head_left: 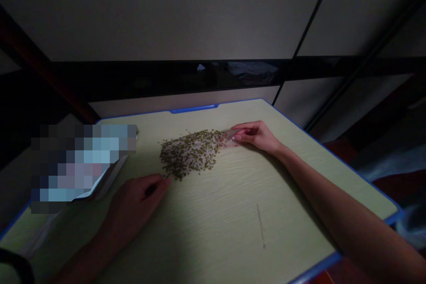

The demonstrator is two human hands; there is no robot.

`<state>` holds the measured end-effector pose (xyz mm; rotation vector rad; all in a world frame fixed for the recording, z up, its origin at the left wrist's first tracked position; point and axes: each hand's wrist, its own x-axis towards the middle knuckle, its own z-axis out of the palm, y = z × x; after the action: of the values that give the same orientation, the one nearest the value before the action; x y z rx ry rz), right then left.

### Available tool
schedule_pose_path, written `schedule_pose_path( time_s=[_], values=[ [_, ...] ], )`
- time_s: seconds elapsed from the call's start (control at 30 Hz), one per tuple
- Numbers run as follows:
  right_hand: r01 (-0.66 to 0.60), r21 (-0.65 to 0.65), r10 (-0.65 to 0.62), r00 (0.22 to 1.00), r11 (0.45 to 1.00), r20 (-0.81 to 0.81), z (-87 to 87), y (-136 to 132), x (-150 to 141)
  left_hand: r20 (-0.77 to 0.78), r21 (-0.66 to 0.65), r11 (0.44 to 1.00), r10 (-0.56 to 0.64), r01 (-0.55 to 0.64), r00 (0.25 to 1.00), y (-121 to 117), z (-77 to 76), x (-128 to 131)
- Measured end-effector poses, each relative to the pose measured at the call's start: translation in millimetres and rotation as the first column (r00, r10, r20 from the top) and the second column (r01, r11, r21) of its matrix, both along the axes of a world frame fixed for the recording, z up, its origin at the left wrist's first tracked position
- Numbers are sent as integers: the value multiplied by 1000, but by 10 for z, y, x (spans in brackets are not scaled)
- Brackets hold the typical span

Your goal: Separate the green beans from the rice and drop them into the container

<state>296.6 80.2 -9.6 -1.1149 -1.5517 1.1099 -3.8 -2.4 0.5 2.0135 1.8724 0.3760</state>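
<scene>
A spread heap of small green beans (191,153), which look like mung beans among paler grains, lies in the middle of the table. My right hand (258,136) is at the heap's right end, with thumb and fingers pinched on a thin clear plastic bag (229,138) with reddish marks. The bag's left part reaches the beans, and I cannot tell how far it runs under them. At the heap's near left edge rests my left hand (140,195), thumb and forefinger tips together by a few loose beans. Whatever they hold, if anything, is too small to make out.
The pale tabletop (213,226) has a blue rim and a blue ledge (194,108) at the back. A lit, blurred-out screen (89,164) stands at the left. One thin dark line (261,226) shows near the front. Cabinet panels (173,13) rise behind.
</scene>
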Motion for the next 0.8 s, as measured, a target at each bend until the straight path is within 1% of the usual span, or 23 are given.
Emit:
schedule_pose_path(
  time_s=[0.2,0.4,0.63,0.7,0.8],
  values=[
    [-12,-52,11,1000,999,-20,25,-22,-7,5,7,1000,-11,11,1000,-6,-3,2],
    [-24,-52,24,1000,998,-8,28,-29,-7,-9,3,1000,6,-6,1000,-4,13,17],
    [-59,-53,59,998,997,6,55,-49,-28,30,15,1000,-9,8,1000,-12,25,22],
    [-52,-47,52,999,998,8,59,-51,-30,32,24,1000,-4,4,999,-11,17,15],
    [4,-29,-4,1000,1000,11,57,-46,-23,25,36,999,2,-3,1000,-4,5,8]
  ],
)
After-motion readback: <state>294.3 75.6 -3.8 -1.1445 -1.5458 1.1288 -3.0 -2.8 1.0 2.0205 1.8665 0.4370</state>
